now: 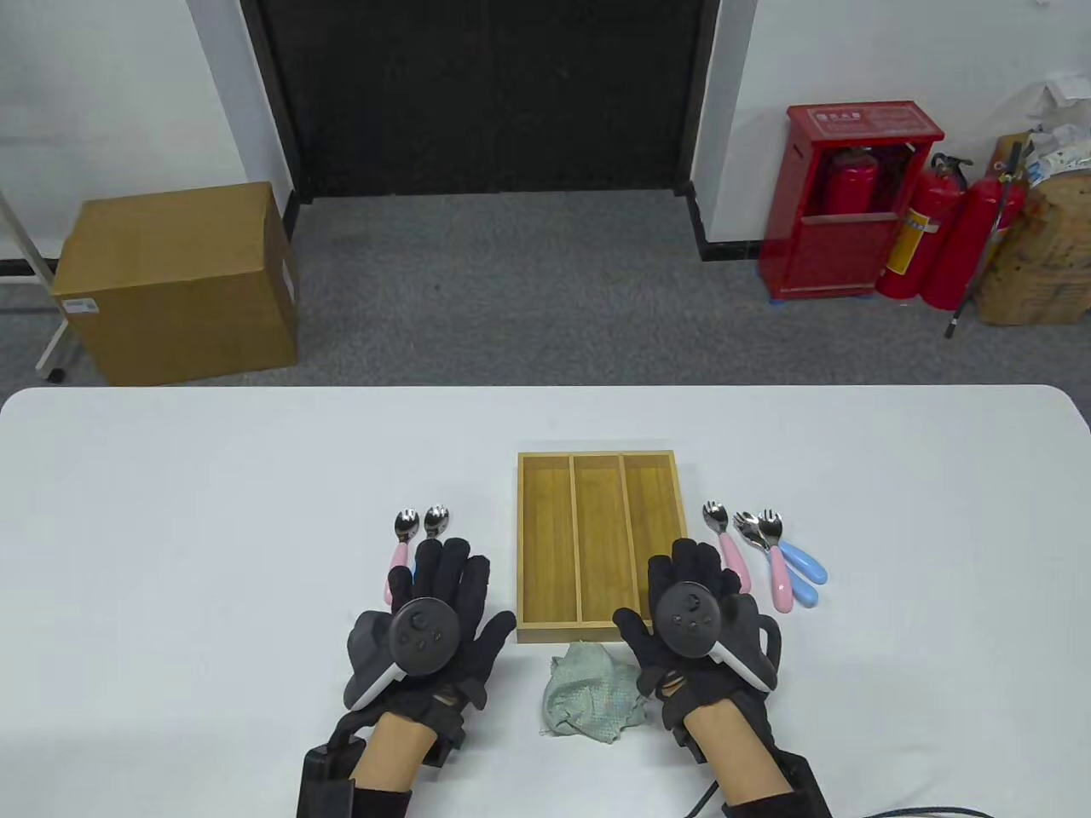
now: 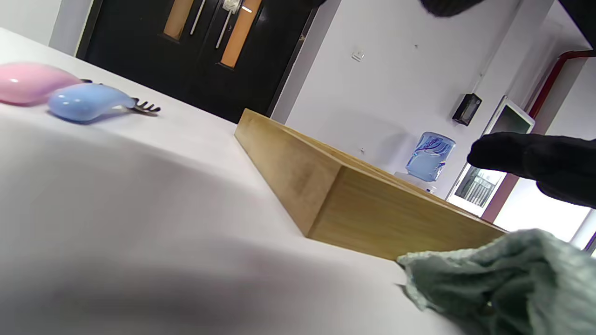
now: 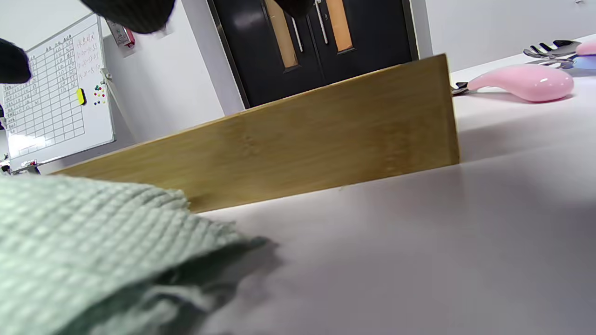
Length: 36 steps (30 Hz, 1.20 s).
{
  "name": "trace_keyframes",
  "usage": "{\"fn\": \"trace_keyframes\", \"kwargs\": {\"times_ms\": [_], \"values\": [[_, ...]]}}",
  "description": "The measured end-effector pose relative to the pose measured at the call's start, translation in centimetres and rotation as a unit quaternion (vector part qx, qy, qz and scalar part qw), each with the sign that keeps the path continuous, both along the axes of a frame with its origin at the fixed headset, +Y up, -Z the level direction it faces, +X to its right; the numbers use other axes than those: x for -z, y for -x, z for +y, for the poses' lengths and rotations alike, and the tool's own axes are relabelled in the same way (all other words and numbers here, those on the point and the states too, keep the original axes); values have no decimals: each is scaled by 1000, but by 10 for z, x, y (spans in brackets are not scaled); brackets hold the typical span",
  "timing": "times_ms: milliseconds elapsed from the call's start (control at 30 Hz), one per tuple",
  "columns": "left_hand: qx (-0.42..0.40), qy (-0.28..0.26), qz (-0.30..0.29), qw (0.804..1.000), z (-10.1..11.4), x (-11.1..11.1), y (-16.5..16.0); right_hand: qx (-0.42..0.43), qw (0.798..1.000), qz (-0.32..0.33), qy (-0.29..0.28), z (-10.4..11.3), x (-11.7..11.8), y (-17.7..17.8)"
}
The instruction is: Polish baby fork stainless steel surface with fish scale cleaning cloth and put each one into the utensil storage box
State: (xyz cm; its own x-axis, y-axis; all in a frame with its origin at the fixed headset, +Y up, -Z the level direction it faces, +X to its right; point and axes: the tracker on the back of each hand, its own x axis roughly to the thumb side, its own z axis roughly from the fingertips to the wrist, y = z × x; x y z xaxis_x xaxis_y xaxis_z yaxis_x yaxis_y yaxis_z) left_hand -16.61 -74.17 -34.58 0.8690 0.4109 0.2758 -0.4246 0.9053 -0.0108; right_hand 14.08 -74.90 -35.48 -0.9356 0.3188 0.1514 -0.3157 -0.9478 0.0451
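A wooden storage box (image 1: 597,545) with three bare compartments stands mid-table. In front of it lies a crumpled pale green cloth (image 1: 592,692). My left hand (image 1: 447,596) rests flat on the table left of the box, fingers straight, holding nothing. Its fingertips cover the handles of two utensils (image 1: 422,522), one pink (image 2: 28,83) and one a blue fork (image 2: 88,100). My right hand (image 1: 692,592) lies flat at the box's right front corner, also holding nothing. Right of it lie a pink spoon (image 1: 726,545), a pink-handled fork (image 1: 767,558) and a blue-handled fork (image 1: 801,564).
The white table (image 1: 170,511) stretches wide on both sides. On the floor beyond it stand a cardboard box (image 1: 179,281) at the left and a red cabinet with fire extinguishers (image 1: 861,204) at the right.
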Motion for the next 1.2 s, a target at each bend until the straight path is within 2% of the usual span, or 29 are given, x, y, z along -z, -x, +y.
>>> {"fn": "trace_keyframes", "kwargs": {"times_ms": [200, 500, 800, 1200], "values": [[-8, 2, 12, 1000, -2, 3, 10, -9, 1000, 9, -2, -1, 1, 4], [-4, 11, 10, 1000, -6, 6, 8, 11, 1000, -1, -3, 0, 4, -3], [-3, -22, 8, 1000, 4, -1, 4, 8, 1000, 0, -11, 3, 2, -5], [47, -49, -25, 997, 6, -7, -7, 2, 1000, -3, -11, 4, 0, -6]]}}
